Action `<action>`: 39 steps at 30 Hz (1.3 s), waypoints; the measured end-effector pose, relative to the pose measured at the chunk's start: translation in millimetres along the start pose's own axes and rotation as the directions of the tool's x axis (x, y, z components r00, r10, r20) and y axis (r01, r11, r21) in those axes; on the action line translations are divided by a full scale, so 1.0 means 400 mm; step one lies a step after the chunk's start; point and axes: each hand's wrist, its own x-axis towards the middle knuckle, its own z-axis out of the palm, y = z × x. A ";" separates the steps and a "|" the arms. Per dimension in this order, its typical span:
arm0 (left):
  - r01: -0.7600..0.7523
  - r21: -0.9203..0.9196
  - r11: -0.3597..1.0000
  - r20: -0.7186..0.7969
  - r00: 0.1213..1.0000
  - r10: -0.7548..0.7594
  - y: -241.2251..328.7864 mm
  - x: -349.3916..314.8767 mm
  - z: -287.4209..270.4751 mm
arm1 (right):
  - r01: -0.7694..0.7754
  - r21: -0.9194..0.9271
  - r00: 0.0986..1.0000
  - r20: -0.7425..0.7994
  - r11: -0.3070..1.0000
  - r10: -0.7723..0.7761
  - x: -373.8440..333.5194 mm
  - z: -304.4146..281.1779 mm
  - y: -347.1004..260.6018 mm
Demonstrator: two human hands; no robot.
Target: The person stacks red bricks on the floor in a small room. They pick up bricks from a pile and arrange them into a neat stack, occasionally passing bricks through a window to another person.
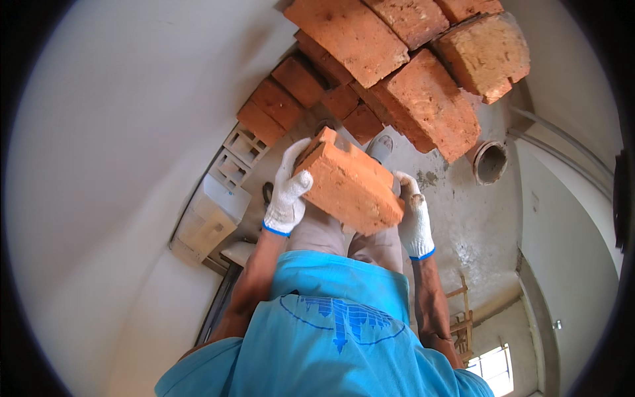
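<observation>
An orange-red brick (350, 188) is held in front of my body, between my two hands. My left hand (288, 192), in a white knit glove with a blue cuff, grips its left end, the thumb lying on the near face. At the brick's right end is my right hand (415, 215), gloved the same way, its fingers pressed round that end and partly hidden behind it. Just beyond rises a stack of similar bricks (430, 99), laid loosely in several layers with uneven edges.
White wall (119, 132) runs along the left. Beside it on the floor stand pale hollow blocks (231, 169) and a cardboard box (202, 221). A round pipe or pot (490, 163) lies right of the stack. A wooden frame (461, 317) and a door (562, 245) are at the right.
</observation>
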 end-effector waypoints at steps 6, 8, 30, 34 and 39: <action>-0.059 0.106 0.993 0.051 0.997 0.053 0.141 -0.076 0.093 | 0.157 -0.280 0.983 0.135 0.947 -0.123 -0.097 0.072 -0.140; -0.052 0.088 0.995 0.020 0.999 0.050 0.177 -0.096 0.125 | 0.202 -0.343 0.966 0.224 0.917 -0.129 -0.128 0.107 -0.220; -0.278 0.460 0.843 0.170 0.960 0.224 0.348 -0.005 0.648 | 0.225 -0.036 0.886 0.424 0.974 -0.189 -0.102 -0.070 -0.453; -0.351 0.361 0.864 0.305 0.920 0.246 0.339 0.079 0.734 | 0.121 0.130 0.914 0.372 0.984 -0.161 -0.069 -0.215 -0.513; -0.475 0.730 0.491 0.063 0.763 0.644 0.256 0.270 0.820 | 0.128 0.281 0.951 0.238 0.951 -0.198 0.003 -0.446 -0.555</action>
